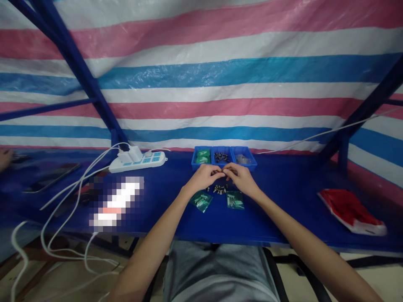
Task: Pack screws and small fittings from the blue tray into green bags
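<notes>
Just in front of the blue bins, my left hand [205,176] and my right hand [239,176] meet fingertip to fingertip. Both are closed in a pinch on something small that I cannot make out. Below them lies a loose pile of small dark and silvery metal parts [219,190]. Nearer to me are two small greenish plastic bags: the left bag [202,201] lies tilted, and the right bag [235,201] lies straighter. Slim silvery pieces show in both.
Behind my hands stand three joined blue bins [192,161], holding green packets, dark small parts and clear pieces. A white power strip [138,162] with cables lies left, near a pixelated bright object [118,203]. Red-and-white cloth [351,209] lies right. Another person's hand [4,159] shows far left.
</notes>
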{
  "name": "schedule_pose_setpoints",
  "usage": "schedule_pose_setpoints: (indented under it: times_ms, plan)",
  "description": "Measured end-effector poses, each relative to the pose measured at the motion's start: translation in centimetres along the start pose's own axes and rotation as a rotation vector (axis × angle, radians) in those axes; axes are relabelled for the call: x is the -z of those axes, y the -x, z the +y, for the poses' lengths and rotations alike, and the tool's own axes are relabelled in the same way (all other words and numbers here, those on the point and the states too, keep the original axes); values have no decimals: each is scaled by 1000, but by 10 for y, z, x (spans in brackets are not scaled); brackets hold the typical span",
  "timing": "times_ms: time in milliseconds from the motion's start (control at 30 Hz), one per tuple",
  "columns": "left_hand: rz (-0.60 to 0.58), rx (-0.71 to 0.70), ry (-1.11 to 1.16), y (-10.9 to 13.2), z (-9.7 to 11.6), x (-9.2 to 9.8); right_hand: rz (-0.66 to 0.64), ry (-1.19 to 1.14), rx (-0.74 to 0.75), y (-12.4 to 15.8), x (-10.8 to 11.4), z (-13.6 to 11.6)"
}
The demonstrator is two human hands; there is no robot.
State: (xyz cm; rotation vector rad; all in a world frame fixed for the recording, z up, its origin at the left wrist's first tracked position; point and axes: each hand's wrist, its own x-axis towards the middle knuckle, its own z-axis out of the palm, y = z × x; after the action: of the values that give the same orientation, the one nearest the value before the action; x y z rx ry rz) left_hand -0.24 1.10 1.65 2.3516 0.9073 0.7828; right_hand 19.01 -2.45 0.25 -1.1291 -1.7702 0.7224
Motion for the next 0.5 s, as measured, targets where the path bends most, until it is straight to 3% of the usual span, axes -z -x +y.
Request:
schedule_pose_setpoints:
  times_ms: [233, 367, 500]
  plan:
    - [-24, 25, 46, 1, -1, -1, -103, -431, -317, -2, 2, 3]
    - [21, 22, 50, 0, 0, 0, -24, -568, -358, -3, 2, 6]
    - [141, 1, 2, -1, 1, 4, 129, -599, -313, -7, 5, 9]
